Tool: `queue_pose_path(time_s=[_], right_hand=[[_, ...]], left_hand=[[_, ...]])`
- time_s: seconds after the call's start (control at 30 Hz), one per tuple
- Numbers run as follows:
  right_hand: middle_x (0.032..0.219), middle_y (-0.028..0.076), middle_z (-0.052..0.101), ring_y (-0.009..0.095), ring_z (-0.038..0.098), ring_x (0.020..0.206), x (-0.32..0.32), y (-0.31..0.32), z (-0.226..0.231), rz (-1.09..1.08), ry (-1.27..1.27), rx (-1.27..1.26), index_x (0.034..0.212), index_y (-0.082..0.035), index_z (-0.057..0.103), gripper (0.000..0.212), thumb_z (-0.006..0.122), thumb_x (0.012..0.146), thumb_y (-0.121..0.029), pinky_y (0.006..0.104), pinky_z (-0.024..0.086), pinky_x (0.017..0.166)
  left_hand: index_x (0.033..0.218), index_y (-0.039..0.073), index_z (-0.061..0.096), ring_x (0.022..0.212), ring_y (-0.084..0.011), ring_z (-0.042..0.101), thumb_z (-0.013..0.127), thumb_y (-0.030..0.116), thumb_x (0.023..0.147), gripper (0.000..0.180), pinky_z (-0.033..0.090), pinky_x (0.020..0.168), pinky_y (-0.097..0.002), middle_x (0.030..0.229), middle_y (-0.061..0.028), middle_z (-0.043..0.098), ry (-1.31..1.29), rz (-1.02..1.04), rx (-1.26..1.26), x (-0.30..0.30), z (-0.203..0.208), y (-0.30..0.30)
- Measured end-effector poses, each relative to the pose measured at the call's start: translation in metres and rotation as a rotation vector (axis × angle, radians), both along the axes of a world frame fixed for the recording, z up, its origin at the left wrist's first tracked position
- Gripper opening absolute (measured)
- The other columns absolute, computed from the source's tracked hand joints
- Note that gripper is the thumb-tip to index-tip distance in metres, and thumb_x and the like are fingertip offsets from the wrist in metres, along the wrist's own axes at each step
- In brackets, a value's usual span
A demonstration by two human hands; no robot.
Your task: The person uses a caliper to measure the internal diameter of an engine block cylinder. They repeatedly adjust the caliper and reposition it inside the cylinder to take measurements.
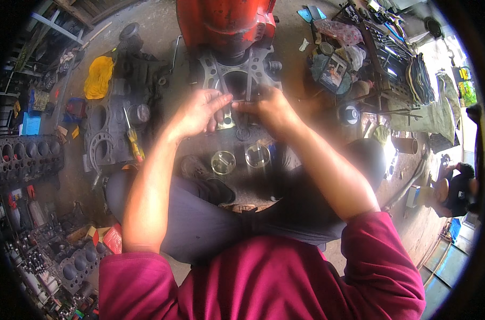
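Left hand [199, 113] and right hand [275, 110] are held nearly touching; whether anything is gripped cannot be told | holed metal plate [236, 68] is placed just beside them | fingers could be nicked by its edges if grip is lost

The left hand [200, 111] and right hand [273, 111] are close together at a perforated metal plate [236, 68], below a red machine [225, 21]. Two pistons [223, 162] sit nearer; a yellow cloth [98, 78] lies left.
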State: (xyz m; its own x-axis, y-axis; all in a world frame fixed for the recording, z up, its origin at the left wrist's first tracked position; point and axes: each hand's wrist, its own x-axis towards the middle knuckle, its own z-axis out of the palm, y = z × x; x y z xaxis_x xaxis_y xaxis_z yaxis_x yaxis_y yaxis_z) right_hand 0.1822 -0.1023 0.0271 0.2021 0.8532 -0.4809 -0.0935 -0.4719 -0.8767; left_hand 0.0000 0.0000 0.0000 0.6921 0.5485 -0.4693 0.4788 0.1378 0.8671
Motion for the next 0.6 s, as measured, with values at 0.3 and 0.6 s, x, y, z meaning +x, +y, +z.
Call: queue_pose_path(time_s=[0.3, 0.6], right_hand=[[0.094, 0.01, 0.07, 0.016, 0.065, 0.082, -0.0004, 0.0011, 0.0004, -0.007, 0.032, 0.033, 0.106, 0.006, 0.063, 0.039, 0.085, 0.078, -0.009, 0.0308, 0.053, 0.072], [0.093, 0.011, 0.07, 0.016, 0.065, 0.082, 0.0002, 0.0011, -0.0017, -0.005, 0.011, 0.011, 0.106, 0.006, 0.063, 0.04, 0.085, 0.078, -0.009, 0.0307, 0.053, 0.07]], left_hand=[[0.093, 0.008, 0.064, 0.048, -0.0058, 0.054, 0.057, 0.034, 0.104, 0.029, 0.039, 0.041, -0.0211, 0.068, 0.0012, 0.059, 0.005, 0.011, 0.029, 0.0012, 0.0001, -0.0001], [0.094, 0.007, 0.064, 0.048, -0.0056, 0.054, 0.057, 0.034, 0.103, 0.029, 0.039, 0.04, -0.0211, 0.067, 0.0012, 0.059, -0.022, 0.002, 0.004, 0.0005, -0.0014, -0.0002]])
